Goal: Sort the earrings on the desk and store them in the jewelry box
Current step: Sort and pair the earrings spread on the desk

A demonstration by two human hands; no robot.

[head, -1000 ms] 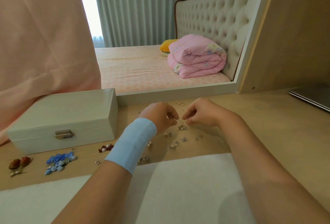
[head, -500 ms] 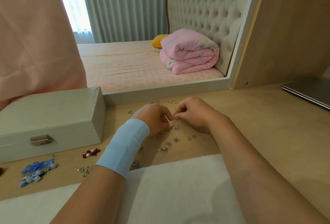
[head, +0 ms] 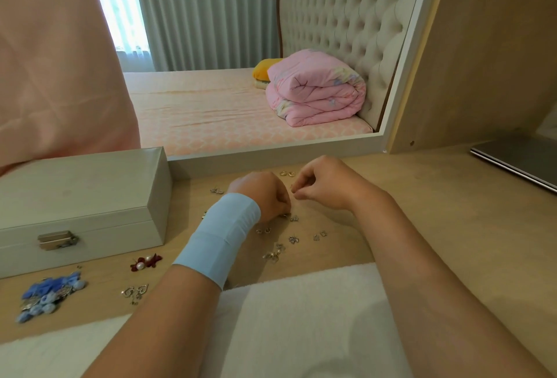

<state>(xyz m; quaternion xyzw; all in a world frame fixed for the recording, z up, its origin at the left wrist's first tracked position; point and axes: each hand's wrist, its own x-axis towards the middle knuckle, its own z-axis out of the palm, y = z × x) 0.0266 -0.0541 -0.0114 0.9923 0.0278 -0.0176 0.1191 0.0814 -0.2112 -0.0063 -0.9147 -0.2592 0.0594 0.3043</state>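
The desk [head: 422,212] is matt pale wood; the jewelry box [head: 75,196] looks smooth, faintly glossy, with a shiny metal clasp [head: 57,240]. The small earrings [head: 294,239] glint like silvery metal.

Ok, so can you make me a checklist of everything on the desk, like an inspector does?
Surface: wooden desk, white cloth along its near edge.
Job's things: jewelry box at left, lid closed; small silver earrings scattered mid-desk; blue earrings, a red-and-pearl pair and a silver heart pair in front of the box; gold hoops by the mirror.
Clutter: closed grey laptop, far right.
Hands: left hand, wearing a blue wristband, and right hand, fingers curled over the silver earrings; anything held is too small to tell.
Cables: nothing seen.
Surroundings: mirror showing a bed and folded pink quilt.
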